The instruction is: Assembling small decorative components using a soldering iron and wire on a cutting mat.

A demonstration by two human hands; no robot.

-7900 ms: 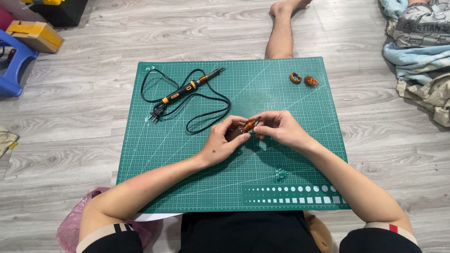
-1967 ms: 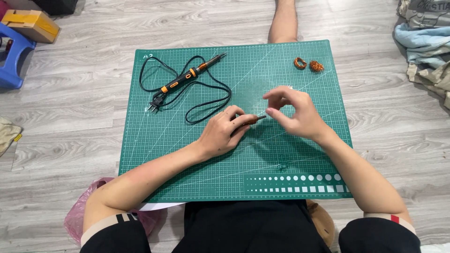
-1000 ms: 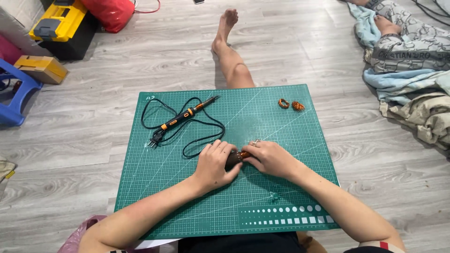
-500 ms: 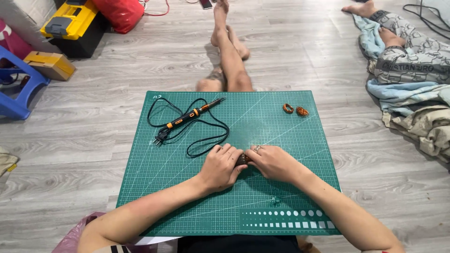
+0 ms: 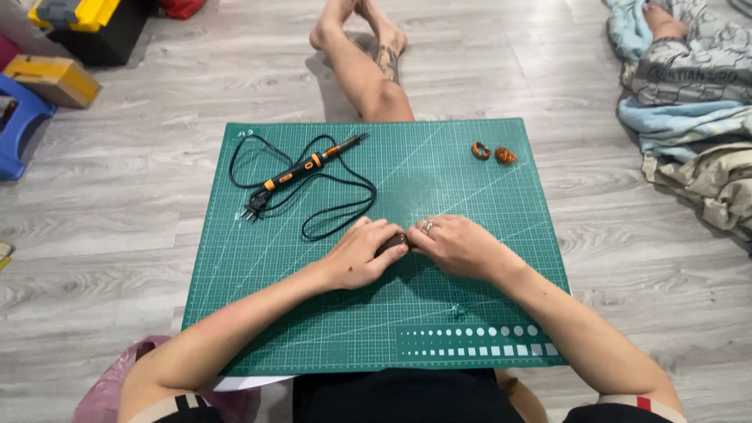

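Here, small dark object [image 5: 394, 243] pinched between left hand [image 5: 362, 254], right hand [image 5: 458, 247]

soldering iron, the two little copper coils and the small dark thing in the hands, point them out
soldering iron [image 5: 301, 168], head view, on its black and orange handle
copper coils [image 5: 493, 153], head view, at the seam where the two coils touch
small dark thing [image 5: 390, 245], head view, on the part showing between both hands' fingers

Head view, steeply down, near green mat [image 5: 470, 313]
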